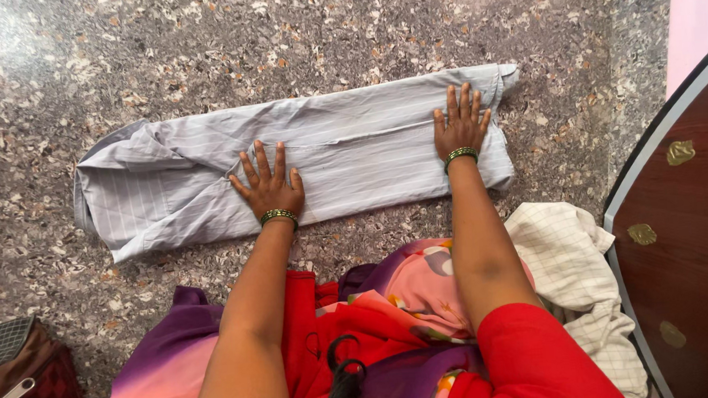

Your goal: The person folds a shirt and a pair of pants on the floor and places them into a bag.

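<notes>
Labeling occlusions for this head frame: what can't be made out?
- Brown bag: cut off by the bottom-left edge.
- Cream checked cloth: partly hidden behind the right arm.
- Folded grey striped shirt: under-layers hidden by its folds, left hand and right hand.
- Dark wooden panel: cut off right.

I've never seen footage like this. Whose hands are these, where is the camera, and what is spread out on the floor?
There is no machine here: a person wears a camera on the head, so the one picture looks straight down at their own arms. The left hand and the right hand both press flat, fingers spread, on a pale striped shirt folded into a long strip on the speckled stone floor. Neither hand grips anything. Each wrist has a green bangle. Nearer the person lies a cream checked cloth, at the lower left a brown bag, and at the right a dark wooden panel.
</notes>
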